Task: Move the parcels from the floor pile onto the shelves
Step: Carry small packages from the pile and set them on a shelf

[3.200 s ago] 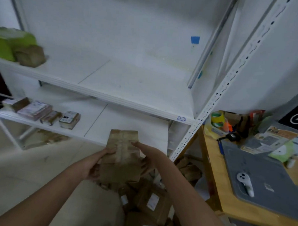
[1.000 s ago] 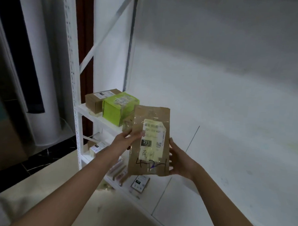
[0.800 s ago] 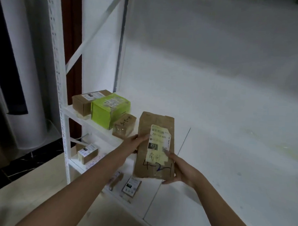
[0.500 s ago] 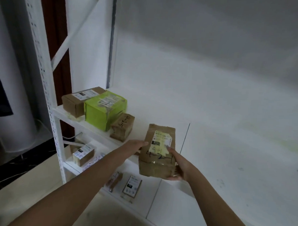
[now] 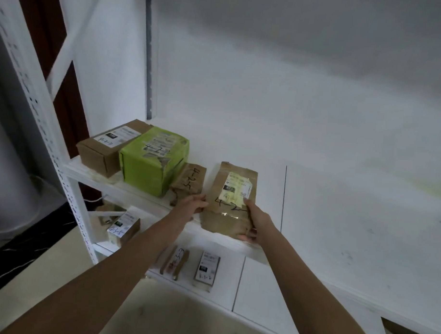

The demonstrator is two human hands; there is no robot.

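Head view: flat brown parcel (image 5: 223,220), yellowish label, black handwriting, on shelf (image 5: 338,208); gripped by right hand (image 5: 259,219), touched by left hand (image 5: 192,205), fingers straight.

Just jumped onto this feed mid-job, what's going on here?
A person is placing a brown parcel with a yellow label on the shelf. It lies flat at the front edge. The right grip pinches its near right corner, thumb on top; the left grip rests against its left edge. To its left sit a smaller brown parcel, a green box and a cardboard box. A few small parcels lie on the lower shelf.
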